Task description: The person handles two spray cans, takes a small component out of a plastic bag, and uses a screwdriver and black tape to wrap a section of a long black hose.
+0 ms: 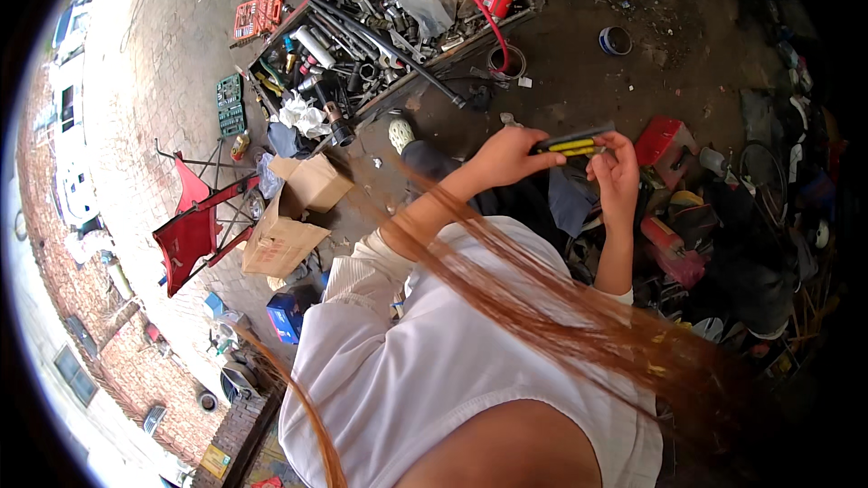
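A slim black-and-yellow tool [571,145], perhaps a utility knife or a small flat case, is held out level in front of my body. My left hand [508,159] grips its dark left end, thumb along the near side. At the other end my right hand [617,170] pinches the tip between bent fingers. Its exact kind is too small to make out. Strands of long hair hang across the view and over my left forearm. Below the tool are my dark trouser legs and one light shoe [400,133].
Ahead left stands a large tray [407,81] heaped with sockets, wrenches and bars. An open cardboard box [285,239] and a red folding stool [194,217] are at the left. A red metal box [665,152] and cluttered parts lie right. A tin [615,41] sits ahead.
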### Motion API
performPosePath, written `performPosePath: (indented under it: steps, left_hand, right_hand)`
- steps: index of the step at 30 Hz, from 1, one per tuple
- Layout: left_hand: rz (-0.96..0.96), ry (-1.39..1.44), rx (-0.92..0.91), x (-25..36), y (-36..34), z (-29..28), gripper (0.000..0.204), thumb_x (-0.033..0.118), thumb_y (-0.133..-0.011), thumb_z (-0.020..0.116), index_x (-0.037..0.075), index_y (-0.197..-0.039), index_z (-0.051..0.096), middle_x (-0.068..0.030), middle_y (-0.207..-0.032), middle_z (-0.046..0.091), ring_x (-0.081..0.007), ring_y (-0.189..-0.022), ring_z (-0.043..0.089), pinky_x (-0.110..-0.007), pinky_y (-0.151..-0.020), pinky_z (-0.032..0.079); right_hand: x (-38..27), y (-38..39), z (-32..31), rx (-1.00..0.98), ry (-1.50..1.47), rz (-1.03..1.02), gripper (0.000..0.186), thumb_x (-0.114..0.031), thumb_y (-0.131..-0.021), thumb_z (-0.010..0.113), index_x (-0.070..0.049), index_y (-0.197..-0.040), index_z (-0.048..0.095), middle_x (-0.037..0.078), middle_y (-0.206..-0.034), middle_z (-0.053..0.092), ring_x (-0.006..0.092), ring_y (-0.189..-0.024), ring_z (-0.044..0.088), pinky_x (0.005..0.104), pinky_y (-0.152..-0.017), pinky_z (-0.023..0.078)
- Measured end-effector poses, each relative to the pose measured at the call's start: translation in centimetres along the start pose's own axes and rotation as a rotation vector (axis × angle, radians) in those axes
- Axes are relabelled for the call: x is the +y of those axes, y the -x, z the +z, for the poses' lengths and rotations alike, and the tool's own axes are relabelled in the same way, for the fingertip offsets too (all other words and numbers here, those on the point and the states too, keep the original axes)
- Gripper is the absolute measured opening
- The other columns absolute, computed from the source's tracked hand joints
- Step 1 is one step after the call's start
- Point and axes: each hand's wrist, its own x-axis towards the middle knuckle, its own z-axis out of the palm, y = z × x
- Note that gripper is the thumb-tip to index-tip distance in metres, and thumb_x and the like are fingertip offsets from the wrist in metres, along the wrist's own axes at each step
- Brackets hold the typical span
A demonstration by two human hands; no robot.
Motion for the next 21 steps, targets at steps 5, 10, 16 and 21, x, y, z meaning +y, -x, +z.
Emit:
performPosePath:
  steps: [5, 10, 16, 21]
  left_hand:
    - [0.041, -0.112, -0.309, 6.1, -4.3, 8.2, 0.046, 0.047, -0.087, 0.067, 0.001, -0.095, 0.065, -0.0197, -0.079, 0.064, -0.0369, -0.074, 0.063, -0.042, -0.065, 0.048]
    - [0.163, -0.289, -0.462, 8.6, -7.5, 12.4, 0.051, 0.049, -0.083, 0.068, 0.003, -0.104, 0.063, -0.0177, -0.081, 0.065, -0.0369, -0.077, 0.064, -0.044, -0.065, 0.048]
    - [0.362, -0.468, -0.558, 11.3, -12.1, 15.0, 0.044, 0.039, -0.074, 0.075, 0.008, -0.103, 0.063, -0.0113, -0.091, 0.067, -0.0336, -0.083, 0.065, -0.045, -0.069, 0.051]
    - [0.455, -0.599, -0.661, 14.0, -19.1, 18.2, 0.039, 0.028, -0.076, 0.074, 0.010, -0.108, 0.062, -0.0108, -0.094, 0.066, -0.0324, -0.086, 0.065, -0.042, -0.068, 0.051]
  right_hand:
    - [-1.5, 2.3, -9.6, 0.108, 0.066, 0.043, 0.019, -0.010, -0.091, 0.064, -0.002, -0.108, 0.061, 0.002, -0.084, 0.059, 0.0028, -0.058, 0.047, 0.0179, -0.048, 0.036]
    - [-1.3, 4.9, -14.2, 0.347, -0.041, 0.118, 0.013, -0.015, -0.093, 0.063, -0.006, -0.103, 0.064, 0.000, -0.075, 0.057, 0.0030, -0.051, 0.045, 0.0195, -0.041, 0.033]
    - [0.8, 5.7, -17.2, 0.532, -0.425, 0.199, 0.015, -0.018, -0.094, 0.060, -0.005, -0.100, 0.063, 0.002, -0.075, 0.055, 0.0063, -0.046, 0.042, 0.0226, -0.038, 0.028]
    - [1.3, 3.1, -21.5, 0.622, -0.526, 0.130, 0.020, -0.024, -0.094, 0.062, -0.005, -0.102, 0.062, 0.001, -0.077, 0.058, 0.0066, -0.049, 0.049, 0.0209, -0.042, 0.035]
